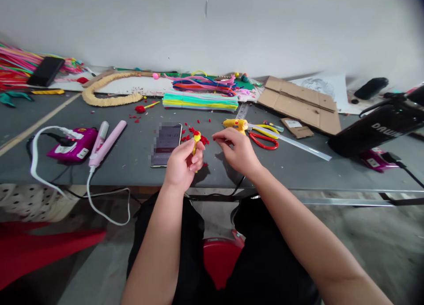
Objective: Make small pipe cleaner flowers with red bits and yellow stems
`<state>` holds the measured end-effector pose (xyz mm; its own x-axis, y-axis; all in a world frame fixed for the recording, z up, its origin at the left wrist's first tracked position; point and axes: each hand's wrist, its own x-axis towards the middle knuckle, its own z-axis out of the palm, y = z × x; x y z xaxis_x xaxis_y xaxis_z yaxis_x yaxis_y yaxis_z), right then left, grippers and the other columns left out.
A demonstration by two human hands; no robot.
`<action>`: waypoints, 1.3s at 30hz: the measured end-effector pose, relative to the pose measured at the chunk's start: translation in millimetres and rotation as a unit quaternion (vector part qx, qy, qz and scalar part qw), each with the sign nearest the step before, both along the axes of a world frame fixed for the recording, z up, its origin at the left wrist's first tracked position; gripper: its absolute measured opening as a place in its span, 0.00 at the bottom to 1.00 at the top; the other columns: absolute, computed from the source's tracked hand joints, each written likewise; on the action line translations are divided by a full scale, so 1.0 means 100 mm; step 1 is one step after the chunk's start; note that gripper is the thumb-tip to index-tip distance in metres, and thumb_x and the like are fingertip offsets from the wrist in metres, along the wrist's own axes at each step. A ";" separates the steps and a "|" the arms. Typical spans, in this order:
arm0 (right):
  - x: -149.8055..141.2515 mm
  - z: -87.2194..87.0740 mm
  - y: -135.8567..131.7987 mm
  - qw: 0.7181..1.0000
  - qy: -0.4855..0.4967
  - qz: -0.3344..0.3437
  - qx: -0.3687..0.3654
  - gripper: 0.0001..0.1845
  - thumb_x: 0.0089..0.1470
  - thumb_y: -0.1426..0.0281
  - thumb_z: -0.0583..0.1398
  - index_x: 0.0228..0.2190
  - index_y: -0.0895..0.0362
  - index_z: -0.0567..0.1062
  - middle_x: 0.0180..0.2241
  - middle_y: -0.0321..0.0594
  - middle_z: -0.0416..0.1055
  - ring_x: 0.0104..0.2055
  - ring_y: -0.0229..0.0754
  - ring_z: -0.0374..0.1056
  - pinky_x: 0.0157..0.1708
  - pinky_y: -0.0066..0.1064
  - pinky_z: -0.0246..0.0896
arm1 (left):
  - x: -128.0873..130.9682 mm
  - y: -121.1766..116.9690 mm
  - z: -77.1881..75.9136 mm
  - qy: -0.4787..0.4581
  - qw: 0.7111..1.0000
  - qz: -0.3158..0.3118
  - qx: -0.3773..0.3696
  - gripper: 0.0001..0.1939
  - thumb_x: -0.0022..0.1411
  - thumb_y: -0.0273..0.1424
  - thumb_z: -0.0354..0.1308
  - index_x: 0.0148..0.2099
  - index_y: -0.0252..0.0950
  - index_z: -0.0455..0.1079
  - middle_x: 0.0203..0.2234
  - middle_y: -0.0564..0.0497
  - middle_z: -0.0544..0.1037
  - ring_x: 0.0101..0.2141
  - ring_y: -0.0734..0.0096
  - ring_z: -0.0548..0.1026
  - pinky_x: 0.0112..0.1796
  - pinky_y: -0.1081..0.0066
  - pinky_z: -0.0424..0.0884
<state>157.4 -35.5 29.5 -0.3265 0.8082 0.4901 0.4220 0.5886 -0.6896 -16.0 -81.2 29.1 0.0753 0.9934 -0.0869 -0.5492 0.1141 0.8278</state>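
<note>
My left hand is closed around a short yellow stick with a red tip, held upright over the grey table. My right hand hovers just to its right with fingers curled in a pinch near small red scraps scattered on the table; what the pinch holds is too small to make out. A phone lies flat just left of my left hand.
A yellow glue gun, red and yellow scissors and a clear ruler lie behind my right hand. Pipe cleaner bundles and cardboard sit at the back. A pink mini iron and magenta power unit lie left.
</note>
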 end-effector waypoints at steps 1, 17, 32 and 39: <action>0.02 0.03 -0.04 1.000 0.019 0.008 -0.008 0.11 0.60 0.76 0.56 0.38 0.56 0.79 0.37 0.41 0.76 0.39 0.40 0.71 0.40 0.33 0.68 | 0.01 0.00 -0.01 0.004 1.000 0.000 0.001 0.13 0.61 0.38 0.60 0.33 0.32 0.74 0.16 0.58 0.59 0.15 0.84 0.53 0.19 0.77 0.49; 0.06 0.19 -0.23 0.979 0.128 0.076 -0.141 0.08 0.56 0.66 0.66 0.37 0.55 0.78 0.36 0.38 0.78 0.36 0.39 0.74 0.39 0.32 0.72 | 0.10 -0.01 -0.06 0.130 0.990 -0.002 0.057 0.12 0.60 0.36 0.66 0.34 0.35 0.68 0.20 0.58 0.60 0.18 0.83 0.53 0.20 0.75 0.48; 0.05 0.25 -0.29 0.998 0.056 -0.007 0.000 0.05 0.58 0.67 0.64 0.36 0.54 0.80 0.37 0.40 0.76 0.36 0.40 0.69 0.34 0.34 0.67 | 0.08 -0.03 -0.08 0.189 0.976 -0.045 0.094 0.12 0.61 0.39 0.65 0.34 0.35 0.69 0.22 0.57 0.59 0.21 0.80 0.52 0.22 0.72 0.46; 0.03 0.22 -0.32 0.996 0.011 -0.043 0.071 0.05 0.58 0.69 0.62 0.36 0.54 0.80 0.36 0.41 0.75 0.32 0.39 0.67 0.35 0.35 0.67 | 0.07 -0.04 -0.06 0.244 0.963 -0.047 0.101 0.13 0.59 0.40 0.66 0.33 0.36 0.70 0.22 0.57 0.60 0.22 0.79 0.54 0.23 0.72 0.49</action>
